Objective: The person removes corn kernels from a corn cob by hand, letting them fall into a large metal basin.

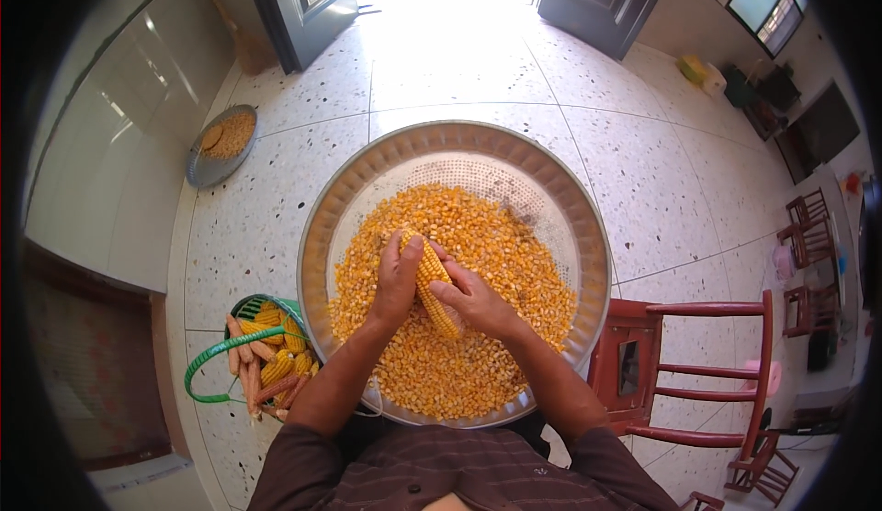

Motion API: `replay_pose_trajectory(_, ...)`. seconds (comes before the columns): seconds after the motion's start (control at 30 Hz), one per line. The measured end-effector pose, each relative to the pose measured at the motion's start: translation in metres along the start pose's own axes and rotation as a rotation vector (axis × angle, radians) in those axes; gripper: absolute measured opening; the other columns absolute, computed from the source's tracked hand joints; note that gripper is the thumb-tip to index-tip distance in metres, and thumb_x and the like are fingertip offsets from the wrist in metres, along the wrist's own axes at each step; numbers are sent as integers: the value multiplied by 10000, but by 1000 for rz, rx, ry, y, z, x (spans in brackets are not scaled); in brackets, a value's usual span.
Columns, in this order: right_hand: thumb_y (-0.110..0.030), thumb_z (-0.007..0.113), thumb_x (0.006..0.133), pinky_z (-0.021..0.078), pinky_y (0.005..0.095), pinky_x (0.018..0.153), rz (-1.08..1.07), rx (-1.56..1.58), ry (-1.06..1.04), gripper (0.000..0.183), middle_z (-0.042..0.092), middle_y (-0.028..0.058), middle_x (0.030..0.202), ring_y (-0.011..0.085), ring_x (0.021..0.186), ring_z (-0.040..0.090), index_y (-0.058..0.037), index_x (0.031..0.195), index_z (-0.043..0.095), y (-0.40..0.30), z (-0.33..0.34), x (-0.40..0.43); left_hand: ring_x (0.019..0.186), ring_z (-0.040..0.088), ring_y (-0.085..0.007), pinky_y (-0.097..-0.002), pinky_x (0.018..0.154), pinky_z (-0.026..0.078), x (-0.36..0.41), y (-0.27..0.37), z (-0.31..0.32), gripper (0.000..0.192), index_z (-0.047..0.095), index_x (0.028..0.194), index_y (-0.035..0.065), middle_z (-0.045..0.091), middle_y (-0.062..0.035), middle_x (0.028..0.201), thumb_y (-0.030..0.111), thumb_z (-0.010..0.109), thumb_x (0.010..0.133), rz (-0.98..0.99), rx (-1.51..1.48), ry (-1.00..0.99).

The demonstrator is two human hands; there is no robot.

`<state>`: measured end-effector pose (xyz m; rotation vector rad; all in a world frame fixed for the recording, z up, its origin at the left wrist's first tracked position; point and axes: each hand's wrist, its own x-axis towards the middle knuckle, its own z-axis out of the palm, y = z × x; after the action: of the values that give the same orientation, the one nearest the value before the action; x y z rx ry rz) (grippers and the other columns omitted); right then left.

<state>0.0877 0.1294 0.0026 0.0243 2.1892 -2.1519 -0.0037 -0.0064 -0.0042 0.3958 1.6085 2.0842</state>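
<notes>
Both my hands hold one yellow corn cob (pixel 433 277) above a wide round metal sieve pan (pixel 451 136). My left hand (pixel 398 280) grips the cob's upper left side, with the thumb near its top. My right hand (pixel 479 303) lies against its right side, thumb across the kernels. Rows of kernels cover most of the cob; its lower right side looks pale. Loose corn kernels (pixel 455 380) fill much of the pan beneath my hands. Left of the pan, a green basket (pixel 207 352) holds yellow cobs and stripped reddish cobs (pixel 255 373).
A red wooden chair (pixel 710 373) stands close on the right. At the left wall a smaller metal pan (pixel 213 170) holds pale yellow grains. A broom (pixel 244 39) leans beside the open door (pixel 313 8). Several small chairs (pixel 806 235) stand at the far right.
</notes>
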Motion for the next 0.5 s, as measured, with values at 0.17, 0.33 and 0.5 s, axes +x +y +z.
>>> replay_pose_trajectory(0.17,-375,558,1026,517,412,867,128,-338,40,699,671,249,1100,309,982,683,-37,1582,304,-17,-6,-1,775,620,-130,-287,722,528,-2,-2,0,426,549,1136,2,652,-63,912,418,520,1046,-32,51,59)
replay_pose_trajectory(0.33,-348,506,1049,502,462,624,-159,-431,155,501,613,216,700,383,640,656,-18,1426,507,-4,-2,-2,841,650,-159,-301,838,519,4,-10,-10,488,609,1093,-18,691,-112,953,452,484,1050,-52,134,8)
replay_pose_trajectory(0.5,-284,478,1054,484,485,633,-194,-571,141,329,595,232,714,439,704,633,-1,905,560,-9,0,-6,850,670,-188,-349,919,510,4,-2,-11,529,676,1003,-32,724,-144,940,462,491,1039,-73,302,-8)
